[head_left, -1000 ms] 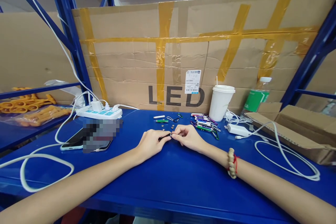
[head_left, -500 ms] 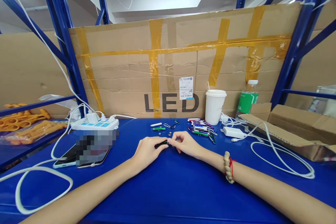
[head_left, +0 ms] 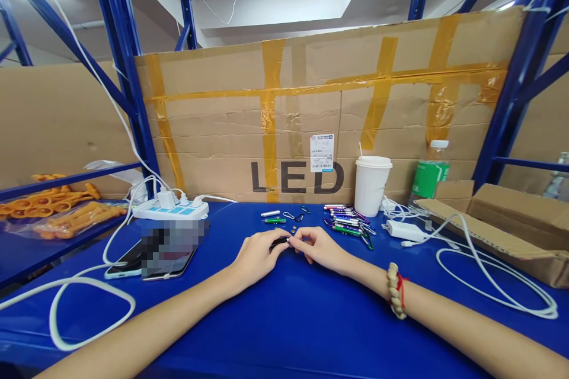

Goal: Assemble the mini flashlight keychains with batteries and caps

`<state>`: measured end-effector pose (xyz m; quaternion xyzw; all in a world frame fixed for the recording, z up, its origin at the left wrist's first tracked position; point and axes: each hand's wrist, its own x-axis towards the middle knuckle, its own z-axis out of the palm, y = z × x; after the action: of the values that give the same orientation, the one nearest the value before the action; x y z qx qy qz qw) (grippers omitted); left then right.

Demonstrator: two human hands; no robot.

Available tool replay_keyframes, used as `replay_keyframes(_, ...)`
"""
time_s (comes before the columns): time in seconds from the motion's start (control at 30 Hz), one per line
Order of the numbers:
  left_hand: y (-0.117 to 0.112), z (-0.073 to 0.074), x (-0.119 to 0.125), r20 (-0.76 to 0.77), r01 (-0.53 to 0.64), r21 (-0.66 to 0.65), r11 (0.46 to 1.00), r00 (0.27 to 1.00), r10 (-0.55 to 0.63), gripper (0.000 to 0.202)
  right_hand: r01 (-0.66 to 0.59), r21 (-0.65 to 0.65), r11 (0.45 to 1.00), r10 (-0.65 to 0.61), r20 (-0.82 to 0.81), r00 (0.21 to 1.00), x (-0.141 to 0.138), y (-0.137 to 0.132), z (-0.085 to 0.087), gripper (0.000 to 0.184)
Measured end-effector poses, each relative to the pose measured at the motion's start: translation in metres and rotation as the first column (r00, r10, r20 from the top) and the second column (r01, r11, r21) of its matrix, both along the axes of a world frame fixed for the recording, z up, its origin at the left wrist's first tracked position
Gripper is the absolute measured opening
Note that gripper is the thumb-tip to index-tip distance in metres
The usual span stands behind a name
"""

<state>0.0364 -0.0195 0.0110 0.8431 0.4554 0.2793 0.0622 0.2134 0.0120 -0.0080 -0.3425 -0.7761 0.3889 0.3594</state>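
Observation:
Both my hands rest on the blue table [head_left: 284, 320] and meet at its middle. My left hand [head_left: 256, 256] is closed round a small black pen-shaped light [head_left: 280, 242], holding it level. My right hand [head_left: 319, 246] pinches the light's right end with thumb and fingers. A bead bracelet with a red cord [head_left: 395, 290] is on my right wrist. Just behind the hands lie loose small parts [head_left: 291, 228], a silver tube [head_left: 269, 213] and a green tube [head_left: 274, 221]. A heap of coloured pen lights with clips [head_left: 349, 222] lies behind my right hand.
A taped cardboard wall marked LED [head_left: 297, 177] closes the back. A white paper cup [head_left: 372, 185], a green-labelled bottle [head_left: 429, 174] and an open cardboard box [head_left: 511, 225] stand at right with a charger and white cable [head_left: 489, 272]. A power strip [head_left: 171, 209] and phones [head_left: 146, 257] lie left.
The view has shifted slightly up and sideways. My hands stay joined on the black light, with the fingers of my right hand working at its end.

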Motion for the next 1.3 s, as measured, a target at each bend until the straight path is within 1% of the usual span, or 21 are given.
replay_keyframes(0.23,-0.0001,-0.0009,0.0010,-0.023,-0.075,0.000,0.997,0.997,0.075,0.022,0.001,0.015,1.000,-0.001,0.009,1.000,0.0003,0.0019,-0.0020,0.041)
replay_keyframes(0.37,-0.0005,-0.0009,0.0013,-0.032,-0.092,-0.005,0.996,0.995,0.092,0.022,0.000,0.010,1.000,0.000,0.004,1.000,-0.0005,0.0018,-0.0016,0.038)
replay_keyframes(0.7,0.0011,-0.0020,0.0006,-0.036,-0.082,-0.009,0.997,0.996,0.081,0.023,0.013,-0.029,0.999,-0.014,-0.032,0.999,-0.0014,-0.0034,0.0042,0.039)
replay_keyframes(0.83,0.0009,-0.0019,0.0004,-0.035,-0.082,-0.012,0.997,0.996,0.082,0.023,0.019,-0.043,0.999,-0.021,-0.051,0.998,-0.0013,-0.0022,0.0036,0.038)
replay_keyframes(0.97,0.0013,-0.0025,0.0004,-0.043,-0.077,-0.024,0.997,0.996,0.076,0.024,0.028,-0.020,0.999,-0.030,-0.073,0.997,0.0002,0.0002,0.0015,0.037)
replay_keyframes(1.1,0.0017,-0.0028,0.0003,-0.044,-0.072,-0.027,0.997,0.997,0.071,0.025,0.035,0.011,0.999,-0.035,-0.053,0.998,0.0017,0.0013,0.0009,0.035)
replay_keyframes(1.3,0.0019,-0.0027,0.0002,-0.038,-0.072,-0.025,0.997,0.997,0.071,0.024,0.060,-0.014,0.998,-0.061,-0.037,0.997,0.0018,0.0017,0.0022,0.035)
